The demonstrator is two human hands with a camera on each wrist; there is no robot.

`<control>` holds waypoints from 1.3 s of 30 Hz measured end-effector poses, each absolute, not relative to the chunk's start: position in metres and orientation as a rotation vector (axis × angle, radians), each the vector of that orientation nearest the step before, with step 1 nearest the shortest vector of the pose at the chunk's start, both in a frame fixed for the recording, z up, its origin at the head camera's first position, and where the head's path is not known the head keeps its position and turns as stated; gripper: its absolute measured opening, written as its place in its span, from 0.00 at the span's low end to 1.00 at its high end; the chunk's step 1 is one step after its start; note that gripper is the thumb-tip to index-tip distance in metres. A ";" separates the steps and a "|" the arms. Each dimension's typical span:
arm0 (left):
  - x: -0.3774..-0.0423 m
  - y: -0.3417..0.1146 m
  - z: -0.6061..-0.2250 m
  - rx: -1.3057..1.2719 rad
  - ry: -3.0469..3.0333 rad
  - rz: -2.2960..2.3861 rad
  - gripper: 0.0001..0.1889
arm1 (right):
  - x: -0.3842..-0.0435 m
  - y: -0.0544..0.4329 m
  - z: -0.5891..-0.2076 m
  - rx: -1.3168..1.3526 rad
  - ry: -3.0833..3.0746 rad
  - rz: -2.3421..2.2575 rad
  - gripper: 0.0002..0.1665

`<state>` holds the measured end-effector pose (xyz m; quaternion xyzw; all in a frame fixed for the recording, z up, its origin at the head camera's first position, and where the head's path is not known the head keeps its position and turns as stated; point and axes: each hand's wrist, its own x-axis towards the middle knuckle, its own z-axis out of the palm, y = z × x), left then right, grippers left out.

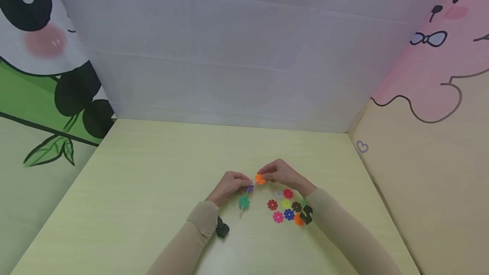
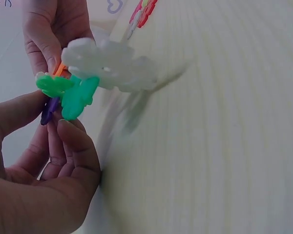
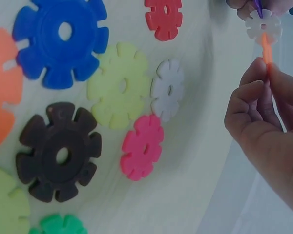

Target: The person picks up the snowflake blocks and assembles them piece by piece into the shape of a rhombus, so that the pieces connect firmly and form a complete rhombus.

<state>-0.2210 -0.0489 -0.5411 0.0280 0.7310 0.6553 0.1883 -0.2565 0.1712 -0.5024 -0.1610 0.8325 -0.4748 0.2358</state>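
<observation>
Right fingertips [image 3: 257, 67] — orange disc [image 3: 267, 50] part-hidden

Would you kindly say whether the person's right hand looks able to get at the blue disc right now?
Probably not right away: the right hand pinches an orange disc, though nothing covers the blue disc, so reach looks free afterwards.

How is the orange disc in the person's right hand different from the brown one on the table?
The orange disc is bright; the brown disc is dark.
The right hand pinches the orange disc; the brown disc lies flat on the table, unheld.
Both look like thin discs with notched rims.
</observation>
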 end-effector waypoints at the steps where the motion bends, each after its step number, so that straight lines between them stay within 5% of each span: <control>1: -0.221 -0.049 -0.541 0.076 2.061 1.840 0.09 | -0.257 0.170 -0.502 -0.443 2.283 -1.299 0.11; 26: -0.218 -0.051 -0.536 0.055 2.050 1.858 0.13 | -0.259 0.157 -0.502 -0.463 2.355 -1.204 0.10; 39: -0.221 -0.052 -0.542 0.044 2.020 1.893 0.13 | -0.256 0.193 -0.499 -0.473 2.510 -1.054 0.13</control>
